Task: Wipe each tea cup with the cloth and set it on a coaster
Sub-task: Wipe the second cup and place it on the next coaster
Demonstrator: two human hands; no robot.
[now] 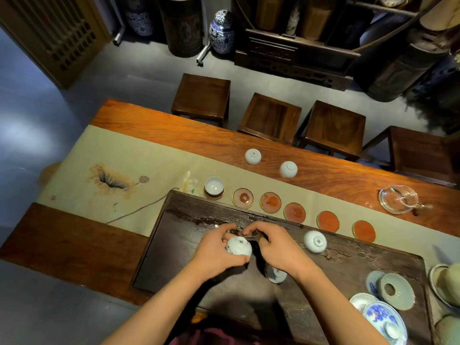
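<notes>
The fingers [225, 236] of the left hand [216, 250] are curled round a white tea cup [239, 246], held bottom-up above the dark tea tray [174, 245]. A dark cloth [251, 237] is pinched in the right hand [272, 247] just beside that cup. A second cup [275, 273] is partly hidden under the right wrist, and a third [315, 241] is seen upturned on the tray. Beyond, on the counter [323, 175], one cup [214, 186] is set on the leftmost coaster [213, 194]; five coasters [270, 202] are lined up to its right.
</notes>
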